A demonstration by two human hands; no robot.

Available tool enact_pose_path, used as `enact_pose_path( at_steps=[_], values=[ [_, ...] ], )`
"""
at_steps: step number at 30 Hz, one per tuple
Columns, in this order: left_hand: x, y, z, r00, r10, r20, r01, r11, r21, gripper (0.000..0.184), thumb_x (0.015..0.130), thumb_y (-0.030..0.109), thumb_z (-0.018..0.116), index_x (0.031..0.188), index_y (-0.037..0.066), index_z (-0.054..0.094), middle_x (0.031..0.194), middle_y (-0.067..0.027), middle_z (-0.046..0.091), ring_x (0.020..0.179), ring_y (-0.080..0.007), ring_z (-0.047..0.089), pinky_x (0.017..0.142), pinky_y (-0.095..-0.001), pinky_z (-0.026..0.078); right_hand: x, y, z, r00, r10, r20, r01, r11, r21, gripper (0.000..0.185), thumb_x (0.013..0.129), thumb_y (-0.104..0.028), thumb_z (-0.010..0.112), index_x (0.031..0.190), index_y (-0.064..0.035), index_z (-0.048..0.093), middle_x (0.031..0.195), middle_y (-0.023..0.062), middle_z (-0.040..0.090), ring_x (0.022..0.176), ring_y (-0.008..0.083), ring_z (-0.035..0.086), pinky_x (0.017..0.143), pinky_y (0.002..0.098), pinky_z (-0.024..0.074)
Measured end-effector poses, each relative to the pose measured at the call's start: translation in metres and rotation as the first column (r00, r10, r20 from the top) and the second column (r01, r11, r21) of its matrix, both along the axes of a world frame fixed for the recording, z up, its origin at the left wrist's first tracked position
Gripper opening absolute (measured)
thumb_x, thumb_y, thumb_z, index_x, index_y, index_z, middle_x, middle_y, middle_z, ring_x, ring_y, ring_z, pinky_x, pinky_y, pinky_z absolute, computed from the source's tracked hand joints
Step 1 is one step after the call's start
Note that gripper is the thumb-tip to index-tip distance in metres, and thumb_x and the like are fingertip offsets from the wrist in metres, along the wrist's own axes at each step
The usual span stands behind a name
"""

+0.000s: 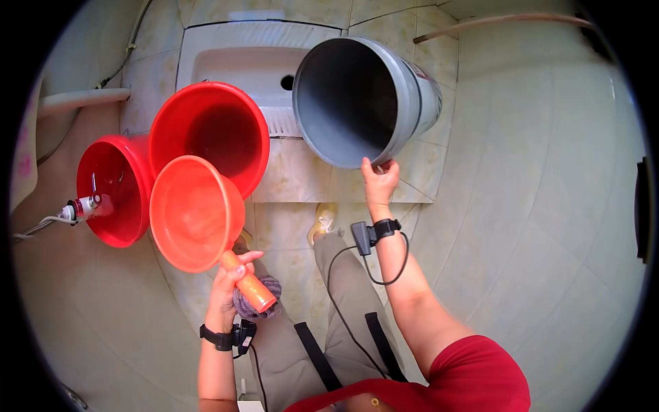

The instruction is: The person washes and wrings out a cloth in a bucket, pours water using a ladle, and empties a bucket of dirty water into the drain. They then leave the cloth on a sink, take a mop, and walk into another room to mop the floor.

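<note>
My left hand (230,278) is closed around the handle of an orange water dipper (189,213), its bowl facing up toward me. A bunched purple-grey cloth (250,302) shows just under that hand and behind the handle; I cannot tell whether the hand holds it too. With my right hand (380,182) I pinch the near rim of a large grey bucket (405,89). The bucket leans with its mouth toward me, and its inside is dark. Past the dipper stands a red bucket (257,147), partly covered by the dipper's bowl.
Behind the buckets a white squat toilet pan (247,58) with a dark drain hole is set in the tiled step. At left, a tap (86,206) juts over a second red bucket (130,226). A pale wall is on the right, with a pipe (494,22) at the back.
</note>
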State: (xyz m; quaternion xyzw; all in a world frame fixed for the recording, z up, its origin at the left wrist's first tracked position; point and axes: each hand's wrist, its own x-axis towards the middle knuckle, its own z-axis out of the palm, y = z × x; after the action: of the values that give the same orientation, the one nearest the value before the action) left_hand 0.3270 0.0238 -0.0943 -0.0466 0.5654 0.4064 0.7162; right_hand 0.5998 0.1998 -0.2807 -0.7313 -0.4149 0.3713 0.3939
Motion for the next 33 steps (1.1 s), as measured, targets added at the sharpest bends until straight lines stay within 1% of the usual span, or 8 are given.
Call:
enact_pose_path(
  at_steps=[10, 18, 21, 23, 27, 29, 31, 33],
  values=[
    [0.002, 0.005, -0.001, 0.994, 0.039, -0.103, -0.048, 0.995, -0.084, 0.063, 0.072, 0.032, 0.063, 0.116, -0.011, 0.048, 0.072, -0.0002, 0.046, 0.061, -0.0059, 0.045, 0.051, -0.0184, 0.04, -0.08, -0.006, -0.026, 0.943, 0.122, 0.308, -0.092, 0.989, -0.112, 0.062, 0.057, -0.032, 0.082, 0.094, 0.0048, 0.049, 0.094, 0.0156, 0.051, 0.086, 0.0289, 0.054, 0.076, 0.0388, 0.0485],
    [-0.005, -0.012, -0.016, 0.998, 0.055, -0.041, -0.058, 0.995, -0.076, 0.06, 0.072, 0.028, 0.064, 0.116, -0.011, 0.048, 0.069, 0.0019, 0.044, 0.062, -0.0056, 0.045, 0.055, -0.0199, 0.04, -0.088, 0.083, -0.02, 0.688, 0.329, 0.647, -0.36, 0.929, -0.09, 0.065, 0.053, -0.045, 0.08, 0.091, 0.0021, 0.057, 0.092, 0.018, 0.057, 0.086, 0.0347, 0.058, 0.074, 0.0434, 0.0477],
    [-0.011, -0.019, -0.021, 0.996, 0.091, 0.018, -0.09, 0.995, -0.033, 0.056, 0.073, 0.023, 0.064, 0.116, -0.009, 0.047, 0.074, 0.0004, 0.048, 0.065, -0.0066, 0.048, 0.06, -0.0219, 0.044, -0.096, 0.161, 0.015, 0.58, 0.519, 0.628, -0.545, 0.82, -0.174, 0.068, 0.056, -0.049, 0.078, 0.093, 0.0044, 0.058, 0.093, 0.0225, 0.061, 0.088, 0.0343, 0.06, 0.076, 0.0405, 0.048],
    [-0.011, -0.023, -0.024, 0.994, 0.105, 0.043, -0.104, 0.994, -0.011, 0.056, 0.073, 0.023, 0.064, 0.115, -0.008, 0.047, 0.079, -0.0019, 0.053, 0.067, -0.0075, 0.05, 0.061, -0.0228, 0.045, -0.104, 0.222, 0.05, 0.504, 0.834, 0.225, -0.674, 0.543, -0.5, 0.072, 0.058, -0.053, 0.075, 0.095, 0.0073, 0.059, 0.096, 0.025, 0.061, 0.092, 0.0344, 0.06, 0.077, 0.0372, 0.0477],
    [-0.011, -0.025, -0.027, 0.985, 0.165, 0.044, -0.164, 0.986, -0.033, 0.054, 0.072, 0.022, 0.067, 0.113, -0.003, 0.041, 0.105, -0.0134, 0.055, 0.074, -0.0117, 0.055, 0.068, -0.0271, 0.05, -0.131, 0.276, 0.048, 0.164, 0.892, 0.422, -0.804, 0.368, -0.467, 0.076, 0.059, -0.056, 0.073, 0.096, 0.0094, 0.06, 0.096, 0.0251, 0.062, 0.093, 0.034, 0.06, 0.078, 0.0359, 0.0466],
    [-0.013, -0.025, -0.027, 0.983, 0.169, 0.067, -0.167, 0.986, -0.028, 0.054, 0.072, 0.022, 0.067, 0.112, -0.001, 0.039, 0.112, -0.0168, 0.054, 0.076, -0.0132, 0.057, 0.07, -0.0285, 0.051, -0.153, 0.286, 0.056, -0.02, 0.953, 0.302, -0.7, 0.202, -0.685, 0.077, 0.059, -0.056, 0.072, 0.097, 0.0103, 0.06, 0.098, 0.0244, 0.062, 0.093, 0.0345, 0.06, 0.08, 0.036, 0.0458],
    [-0.014, -0.024, -0.023, 0.983, 0.165, 0.076, -0.165, 0.986, -0.013, 0.055, 0.072, 0.021, 0.067, 0.114, -0.001, 0.039, 0.11, -0.0168, 0.054, 0.078, -0.0137, 0.058, 0.07, -0.0289, 0.051, -0.173, 0.29, 0.049, -0.081, 0.924, 0.373, -0.697, 0.215, -0.684, 0.074, 0.059, -0.055, 0.071, 0.097, 0.0071, 0.062, 0.094, 0.022, 0.063, 0.092, 0.0341, 0.06, 0.08, 0.0351, 0.0455],
    [-0.014, -0.029, -0.028, 0.981, 0.174, 0.082, -0.174, 0.985, 0.004, 0.054, 0.072, 0.02, 0.067, 0.114, -0.001, 0.039, 0.109, -0.0166, 0.054, 0.08, -0.0144, 0.058, 0.072, -0.0291, 0.05, -0.192, 0.302, 0.044, -0.046, 0.985, 0.169, -0.661, 0.097, -0.744, 0.065, 0.062, -0.052, 0.072, 0.098, 0.0016, 0.064, 0.094, 0.018, 0.064, 0.092, 0.0311, 0.06, 0.081, 0.0356, 0.0453]
  ],
)
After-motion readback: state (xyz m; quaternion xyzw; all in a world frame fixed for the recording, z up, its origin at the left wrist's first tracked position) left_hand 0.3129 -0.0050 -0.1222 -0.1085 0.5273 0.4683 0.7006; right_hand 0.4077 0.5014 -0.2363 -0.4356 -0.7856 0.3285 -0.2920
